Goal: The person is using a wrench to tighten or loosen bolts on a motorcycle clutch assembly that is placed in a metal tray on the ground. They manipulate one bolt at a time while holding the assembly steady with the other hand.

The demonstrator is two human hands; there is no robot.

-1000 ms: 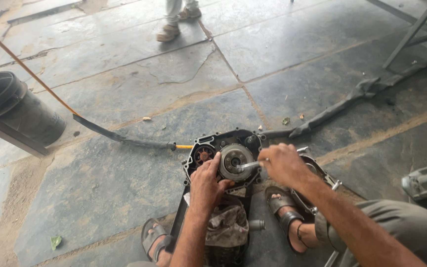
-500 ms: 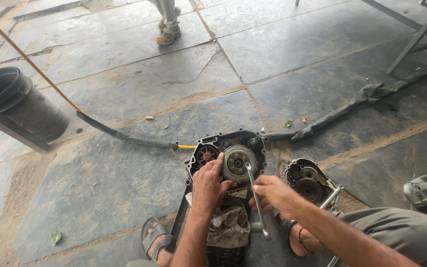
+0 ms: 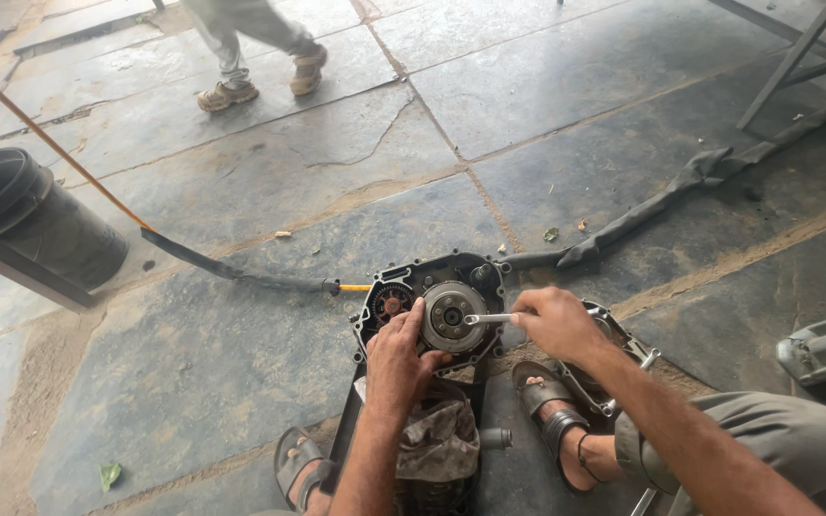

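Note:
A black engine case (image 3: pixel 478 275) stands on the stone floor between my sandalled feet, its side open. A round metal clutch hub (image 3: pixel 447 313) shows in the opening, with a smaller orange-centred gear (image 3: pixel 390 300) to its left. My left hand (image 3: pixel 398 355) rests on the lower left of the hub, fingers spread over it. My right hand (image 3: pixel 556 323) grips a slim metal spanner (image 3: pixel 489 318), whose head sits on the hub's centre. A dirty rag (image 3: pixel 440 438) lies over the engine below the case.
A detached engine cover (image 3: pixel 623 340) lies by my right foot. A black bucket (image 3: pixel 31 222) stands at the left. A black hose (image 3: pixel 241 273) and a wrapped tube (image 3: pixel 681 191) run across the floor. Another person's feet (image 3: pixel 260 80) are at the top.
My right hand dropped with the spanner hanging down, then came back up; the spanner now lies level on the hub's centre. The other person has stepped to the left.

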